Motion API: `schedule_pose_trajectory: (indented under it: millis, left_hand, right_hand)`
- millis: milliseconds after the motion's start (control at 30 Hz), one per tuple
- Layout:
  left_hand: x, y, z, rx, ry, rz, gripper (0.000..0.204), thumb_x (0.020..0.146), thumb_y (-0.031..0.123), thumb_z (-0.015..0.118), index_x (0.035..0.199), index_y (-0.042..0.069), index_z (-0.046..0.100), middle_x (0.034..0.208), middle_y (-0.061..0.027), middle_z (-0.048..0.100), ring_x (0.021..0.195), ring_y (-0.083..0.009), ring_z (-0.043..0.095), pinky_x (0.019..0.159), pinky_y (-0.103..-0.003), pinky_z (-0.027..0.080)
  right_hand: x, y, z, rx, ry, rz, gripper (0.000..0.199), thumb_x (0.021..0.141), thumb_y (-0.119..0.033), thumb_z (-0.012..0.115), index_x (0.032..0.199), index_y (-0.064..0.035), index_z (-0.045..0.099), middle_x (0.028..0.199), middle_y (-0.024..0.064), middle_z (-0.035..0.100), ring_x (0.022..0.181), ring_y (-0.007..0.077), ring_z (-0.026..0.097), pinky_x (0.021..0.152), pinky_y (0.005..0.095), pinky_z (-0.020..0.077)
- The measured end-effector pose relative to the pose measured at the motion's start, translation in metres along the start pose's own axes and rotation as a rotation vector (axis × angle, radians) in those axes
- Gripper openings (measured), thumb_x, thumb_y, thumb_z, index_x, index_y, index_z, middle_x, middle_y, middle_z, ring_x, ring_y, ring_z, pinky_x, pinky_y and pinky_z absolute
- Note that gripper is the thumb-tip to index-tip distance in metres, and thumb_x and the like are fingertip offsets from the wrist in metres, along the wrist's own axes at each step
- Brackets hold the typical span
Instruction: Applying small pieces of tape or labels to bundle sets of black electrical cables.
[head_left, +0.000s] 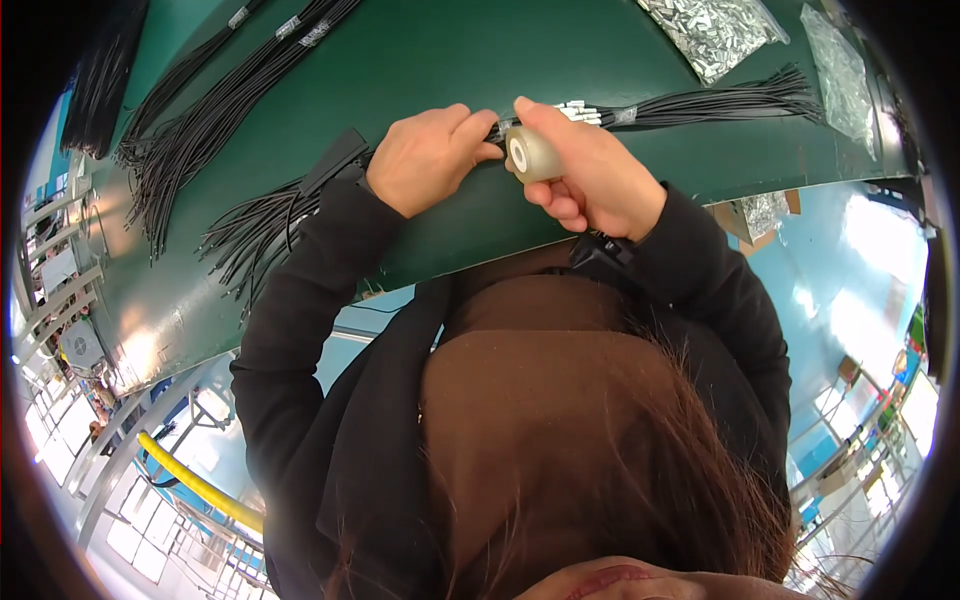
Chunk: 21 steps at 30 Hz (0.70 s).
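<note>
My left hand (425,155) is closed on a bundle of thin black cables, just left of the tape roll, with its thumb and fingers pressed together. Within my right hand's (600,170) curled fingers is a roll of clear tape (541,156), its pale core facing left. It is held up against the bundle. White connectors (578,112) show just beyond my right thumb. From there black cables (700,106) run right, with a shiny clear wrap around them. Loose cable ends (262,228) fan out left of my left forearm. The roll and my fingers hide part of the bundle.
Several more black cable bundles (225,115) lie on the green table (440,60) at the left. A clear bag of small metal pieces (715,38) is at the far right, beside a crumpled plastic bag (838,85). Below the table edge stands a cardboard box (748,222).
</note>
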<state>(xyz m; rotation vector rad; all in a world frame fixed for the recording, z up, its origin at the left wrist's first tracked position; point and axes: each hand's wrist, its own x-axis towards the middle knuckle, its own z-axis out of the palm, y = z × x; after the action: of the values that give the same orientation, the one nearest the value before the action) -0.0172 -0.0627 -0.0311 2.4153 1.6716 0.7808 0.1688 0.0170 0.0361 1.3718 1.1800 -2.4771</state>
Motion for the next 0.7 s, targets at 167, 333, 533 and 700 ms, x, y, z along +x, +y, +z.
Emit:
schedule_pose_trajectory:
  millis: [167, 333, 533, 700]
  left_hand:
    - [-0.010, 0.013, 0.005, 0.119, -0.034, 0.067, 0.028, 0.082, 0.027, 0.068, 0.097, 0.006, 0.056, 0.073, -0.0081, 0.054, 0.061, -0.0259, 0.058, 0.053, -0.036, 0.047]
    - [-0.005, 0.015, -0.001, -0.115, 0.046, -0.074, 0.031, 0.082, 0.025, 0.070, 0.101, 0.004, 0.058, 0.076, -0.0090, 0.061, 0.063, -0.0263, 0.060, 0.056, -0.034, 0.048]
    - [0.018, 0.012, -0.035, -0.539, -0.150, -0.291, 0.026, 0.084, 0.020, 0.069, 0.101, 0.001, 0.063, 0.077, -0.0096, 0.065, 0.064, -0.0227, 0.061, 0.058, -0.030, 0.048]
    - [0.027, 0.015, -0.053, -0.718, -0.304, -0.444, 0.023, 0.086, 0.016, 0.066, 0.101, -0.001, 0.065, 0.075, -0.0082, 0.064, 0.066, -0.0152, 0.059, 0.060, -0.028, 0.046]
  right_hand:
    - [0.016, -0.006, -0.017, 0.206, -0.245, 0.074, 0.050, 0.096, -0.050, 0.042, 0.088, -0.0026, 0.057, 0.054, 0.0024, 0.049, 0.037, 0.0094, 0.041, 0.033, 0.0219, 0.0327]
    - [-0.014, 0.014, -0.011, -0.060, -0.127, 0.061, 0.036, 0.098, -0.035, 0.045, 0.101, -0.0008, 0.056, 0.064, 0.0044, 0.056, 0.046, 0.0110, 0.054, 0.041, 0.0225, 0.0441]
    - [0.002, 0.057, -0.022, -0.263, 0.152, -0.308, 0.035, 0.096, -0.016, 0.050, 0.127, -0.0003, 0.045, 0.099, 0.0094, 0.061, 0.075, 0.0126, 0.064, 0.062, 0.0250, 0.0543]
    - [0.031, 0.055, -0.023, -0.035, -0.043, -0.517, 0.042, 0.095, -0.013, 0.052, 0.134, -0.0038, 0.040, 0.112, 0.0073, 0.056, 0.096, 0.0143, 0.061, 0.075, 0.0272, 0.0543]
